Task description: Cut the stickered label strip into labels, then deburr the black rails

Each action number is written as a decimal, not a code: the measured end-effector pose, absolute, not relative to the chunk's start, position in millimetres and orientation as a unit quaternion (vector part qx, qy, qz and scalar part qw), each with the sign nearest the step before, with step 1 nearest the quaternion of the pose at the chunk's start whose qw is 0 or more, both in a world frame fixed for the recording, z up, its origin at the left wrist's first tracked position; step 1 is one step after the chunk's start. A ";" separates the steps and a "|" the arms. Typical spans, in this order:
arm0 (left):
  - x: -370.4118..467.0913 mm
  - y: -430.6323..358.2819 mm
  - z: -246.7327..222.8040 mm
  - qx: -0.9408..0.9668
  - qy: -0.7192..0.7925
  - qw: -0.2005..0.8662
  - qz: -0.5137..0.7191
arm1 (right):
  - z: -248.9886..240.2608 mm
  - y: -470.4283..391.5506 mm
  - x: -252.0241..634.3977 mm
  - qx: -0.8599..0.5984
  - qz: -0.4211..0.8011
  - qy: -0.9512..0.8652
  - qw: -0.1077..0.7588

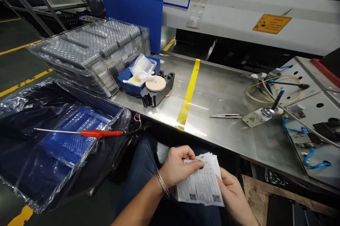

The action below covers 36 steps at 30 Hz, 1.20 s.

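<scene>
Over my lap I hold a small stack of printed paper slips with tables and QR codes on them. My left hand, with bracelets at the wrist, is closed on the upper left part of the stack, thumb lying across the top sheet. At the right edge my right hand grips the same slips, its thumb on the front and its other fingers mostly hidden behind. The upper edges of the slips are fanned unevenly.
Tweezers lie on the metal bench. A round beige disc rests on black parts beside a blue bin. Stacked clear trays stand left. A red-handled rod crosses a bag-lined crate. Hoses and a machine occupy the right.
</scene>
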<state>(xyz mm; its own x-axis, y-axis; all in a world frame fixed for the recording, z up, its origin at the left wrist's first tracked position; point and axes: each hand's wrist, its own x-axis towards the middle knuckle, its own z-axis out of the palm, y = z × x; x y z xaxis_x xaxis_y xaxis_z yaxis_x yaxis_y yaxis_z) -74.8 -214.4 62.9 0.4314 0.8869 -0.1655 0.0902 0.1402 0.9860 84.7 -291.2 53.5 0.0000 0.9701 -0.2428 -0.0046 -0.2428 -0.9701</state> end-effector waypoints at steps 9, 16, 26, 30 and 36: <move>-71.5 -216.3 55.1 0.637 0.477 0.490 0.356 | 56.7 -288.8 78.1 -0.586 0.578 -0.338 0.457; -74.7 -209.9 48.1 0.599 0.439 0.569 0.353 | 65.5 -289.6 80.1 -0.605 0.565 -0.373 0.419; -105.9 -191.5 30.0 0.520 0.316 0.771 0.189 | 63.3 -298.8 102.2 -0.625 0.525 -0.299 0.494; -115.4 -196.7 36.2 0.483 0.308 0.790 0.217 | 55.7 -291.7 112.1 -0.639 0.473 -0.215 0.568; -111.7 -200.0 51.8 0.472 0.258 0.805 0.252 | 53.6 -279.9 106.5 -0.667 0.462 -0.308 0.496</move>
